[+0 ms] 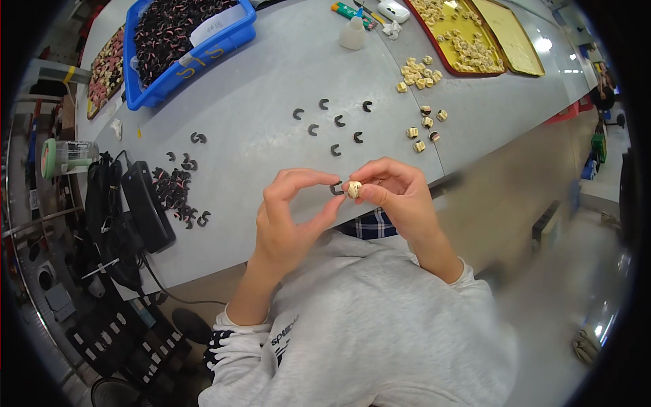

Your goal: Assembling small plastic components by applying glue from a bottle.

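Note:
My left hand [285, 214] pinches a small black C-shaped piece [334, 189] between thumb and forefinger, near the table's front edge. Right beside it, a small cream-coloured knobbly piece [354, 190] is gripped by the fingertips of my right hand [407, 200]. The two pieces are close together; whether they touch, I cannot tell. Beyond my hands, several black C-shaped pieces [339, 121] lie spread apart on the grey table [258, 142]. To the right sit several cream pieces with dark parts on them [419, 146].
A loose heap of black pieces [173, 190] lies at left beside a black box-shaped device [148, 207] with cables. Farther back are a blue bin [152, 95] full of black pieces, a squeeze bottle [352, 34], loose cream pieces [420, 73] and a yellow tray [447, 51].

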A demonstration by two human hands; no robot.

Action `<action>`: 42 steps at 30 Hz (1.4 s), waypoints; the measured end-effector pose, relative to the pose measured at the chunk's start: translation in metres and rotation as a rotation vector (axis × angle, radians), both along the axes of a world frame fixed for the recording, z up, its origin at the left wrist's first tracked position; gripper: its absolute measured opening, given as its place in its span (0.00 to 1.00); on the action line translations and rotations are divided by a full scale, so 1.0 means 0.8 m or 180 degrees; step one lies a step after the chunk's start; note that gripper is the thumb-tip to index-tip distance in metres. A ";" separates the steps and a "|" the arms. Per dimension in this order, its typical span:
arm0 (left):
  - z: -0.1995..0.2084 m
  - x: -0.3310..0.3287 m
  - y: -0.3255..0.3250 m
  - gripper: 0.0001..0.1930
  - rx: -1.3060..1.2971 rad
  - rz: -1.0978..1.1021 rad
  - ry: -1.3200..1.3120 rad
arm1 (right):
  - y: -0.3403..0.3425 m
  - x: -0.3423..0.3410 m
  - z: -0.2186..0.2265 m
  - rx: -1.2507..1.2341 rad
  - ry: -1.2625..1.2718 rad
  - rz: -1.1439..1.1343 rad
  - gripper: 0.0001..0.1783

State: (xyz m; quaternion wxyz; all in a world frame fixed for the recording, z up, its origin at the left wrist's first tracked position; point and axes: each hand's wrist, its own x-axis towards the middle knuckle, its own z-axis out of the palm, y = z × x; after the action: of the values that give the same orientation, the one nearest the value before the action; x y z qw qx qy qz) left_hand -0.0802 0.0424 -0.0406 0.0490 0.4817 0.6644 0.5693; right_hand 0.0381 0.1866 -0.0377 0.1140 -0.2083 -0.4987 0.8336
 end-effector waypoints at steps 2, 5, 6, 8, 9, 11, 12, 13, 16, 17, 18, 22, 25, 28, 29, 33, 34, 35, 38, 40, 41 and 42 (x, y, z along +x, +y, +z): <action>0.002 0.001 -0.001 0.30 -0.0010 -0.0011 -0.0102 | 0.001 0.000 0.000 -0.0024 -0.0039 0.0073 0.10; 0.005 0.000 -0.002 0.30 -0.0055 -0.0067 -0.0014 | 0.000 0.001 -0.003 -0.0012 -0.0077 0.0054 0.10; 0.003 0.002 -0.001 0.30 -0.0057 -0.0068 -0.0019 | 0.000 0.001 -0.003 -0.0057 -0.0045 0.0119 0.10; -0.002 0.004 0.000 0.30 0.0166 -0.0092 -0.0015 | 0.000 0.000 -0.004 -0.0104 -0.0017 0.0181 0.10; -0.003 0.005 0.000 0.30 0.0164 -0.0093 -0.0018 | 0.000 0.000 -0.003 -0.0181 -0.0001 0.0235 0.09; -0.004 0.005 -0.001 0.30 0.0234 -0.0172 -0.0103 | 0.000 -0.001 -0.003 -0.0260 0.0013 0.0285 0.09; -0.004 0.005 -0.001 0.30 0.0232 -0.0176 -0.0105 | 0.000 -0.001 -0.003 -0.0516 0.0051 0.0345 0.08; -0.005 0.004 -0.002 0.30 0.0244 -0.0225 -0.0050 | -0.001 -0.001 -0.002 -0.0771 0.0090 0.0405 0.07; -0.002 0.004 -0.003 0.30 0.0235 -0.0241 0.0045 | -0.001 -0.001 0.000 -0.1059 0.0276 0.0549 0.07; 0.000 0.004 -0.003 0.30 0.0217 -0.0205 0.0089 | -0.002 0.000 -0.002 -0.1062 0.0275 0.0543 0.07; 0.002 0.005 -0.004 0.30 0.0214 -0.0211 0.0087 | -0.003 0.000 -0.006 -0.1219 0.0387 0.0525 0.13; 0.004 0.007 -0.006 0.29 0.0177 -0.0223 0.0213 | -0.007 0.002 -0.014 -0.1721 0.0767 0.0450 0.19; 0.005 0.009 -0.005 0.29 0.0200 -0.0261 0.0231 | -0.008 0.003 -0.015 -0.1831 0.0707 0.0400 0.22; 0.007 0.010 -0.003 0.29 0.0210 -0.0312 0.0202 | -0.007 0.004 -0.013 -0.1859 0.0786 0.0420 0.22; 0.008 0.011 -0.003 0.29 0.0215 -0.0355 0.0184 | -0.007 0.005 -0.014 -0.1859 0.0786 0.0419 0.22; 0.002 0.015 0.003 0.29 0.0287 -0.0359 0.0236 | -0.002 0.011 -0.023 -0.1708 0.0893 0.0397 0.22; -0.003 0.014 0.005 0.29 0.0375 -0.0392 0.0191 | -0.001 0.012 -0.024 -0.1643 0.0929 0.0343 0.22; -0.006 0.014 0.008 0.29 0.0461 -0.0415 0.0144 | 0.001 0.012 -0.019 -0.1635 0.0929 0.0342 0.22; -0.004 0.013 0.023 0.27 0.0108 0.0065 0.0460 | 0.014 0.016 -0.010 -0.0360 0.0431 -0.0222 0.21; -0.011 0.006 0.030 0.24 -0.0201 0.0323 0.0548 | 0.040 0.020 -0.015 0.1017 0.0239 -0.1013 0.17; -0.014 0.003 0.034 0.22 -0.0527 0.0582 0.0631 | 0.054 0.021 -0.014 0.1836 -0.0022 -0.1545 0.15; -0.017 0.002 0.037 0.22 -0.0503 0.0574 0.0621 | 0.073 0.023 -0.017 0.2477 -0.0227 -0.1847 0.13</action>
State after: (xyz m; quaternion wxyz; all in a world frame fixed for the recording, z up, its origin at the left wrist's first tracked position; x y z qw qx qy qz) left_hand -0.0786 0.0716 -0.0540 -0.0293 0.4677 0.7493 0.4678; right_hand 0.0568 0.2448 -0.0510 0.3940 -0.3092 -0.6983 0.5115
